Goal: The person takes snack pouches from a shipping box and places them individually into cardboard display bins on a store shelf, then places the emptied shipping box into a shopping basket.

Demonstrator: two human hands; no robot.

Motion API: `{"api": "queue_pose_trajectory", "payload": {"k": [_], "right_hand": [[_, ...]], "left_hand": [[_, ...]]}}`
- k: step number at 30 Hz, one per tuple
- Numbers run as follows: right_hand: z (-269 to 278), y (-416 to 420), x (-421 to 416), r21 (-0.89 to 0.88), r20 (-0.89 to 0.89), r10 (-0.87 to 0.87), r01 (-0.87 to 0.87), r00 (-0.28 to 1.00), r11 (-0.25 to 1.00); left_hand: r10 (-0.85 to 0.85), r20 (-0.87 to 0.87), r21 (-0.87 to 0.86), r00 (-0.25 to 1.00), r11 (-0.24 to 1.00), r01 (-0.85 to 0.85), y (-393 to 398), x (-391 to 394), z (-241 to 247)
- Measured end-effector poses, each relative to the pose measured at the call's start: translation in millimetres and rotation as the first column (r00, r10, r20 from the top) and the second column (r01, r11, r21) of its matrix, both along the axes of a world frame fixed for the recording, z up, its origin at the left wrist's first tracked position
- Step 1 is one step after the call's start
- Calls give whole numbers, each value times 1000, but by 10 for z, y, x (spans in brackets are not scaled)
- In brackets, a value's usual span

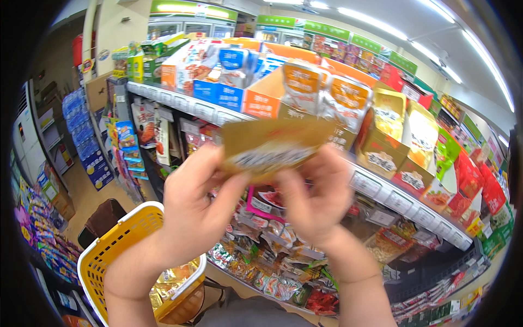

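Both hands hold a gold piece of cardboard packaging in front of the upper shelf; it bears writing blurred by motion. Whether it is a whole box or a flat panel, I cannot tell. My left hand grips its left end, thumb on the near side. At the right end, my right hand has its thumb against the lower edge. Behind it stand display boxes of orange-and-silver pouches. To its right is a gold display box of similar colour, with yellow pouches in it.
A yellow plastic basket with a white rim stands at lower left, holding gold packets. A shelf edge with price tags crosses the view. Bagged snacks fill the lower shelf. Blue bottle packs are stacked at left.
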State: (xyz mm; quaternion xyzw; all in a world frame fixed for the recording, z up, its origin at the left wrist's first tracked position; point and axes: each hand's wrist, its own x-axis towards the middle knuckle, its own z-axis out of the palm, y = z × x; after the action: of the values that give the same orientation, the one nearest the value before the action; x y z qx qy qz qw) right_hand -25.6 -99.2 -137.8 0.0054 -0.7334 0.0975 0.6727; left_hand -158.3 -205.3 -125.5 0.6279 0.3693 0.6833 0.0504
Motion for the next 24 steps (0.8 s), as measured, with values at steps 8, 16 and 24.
{"api": "queue_pose_trajectory", "payload": {"k": [8, 16, 24], "right_hand": [[1185, 434, 1294, 53, -97, -399, 405, 912, 913], [1220, 947, 1735, -239, 303, -500, 573, 811, 784], [1305, 977, 1710, 176, 508, -771, 830, 383, 528]], "left_hand": [[150, -292, 453, 945, 892, -2, 1218, 1017, 1220], [254, -540, 110, 802, 967, -231, 1804, 1325, 1260], [377, -710, 185, 595, 915, -359, 1860, 1450, 1186]]}}
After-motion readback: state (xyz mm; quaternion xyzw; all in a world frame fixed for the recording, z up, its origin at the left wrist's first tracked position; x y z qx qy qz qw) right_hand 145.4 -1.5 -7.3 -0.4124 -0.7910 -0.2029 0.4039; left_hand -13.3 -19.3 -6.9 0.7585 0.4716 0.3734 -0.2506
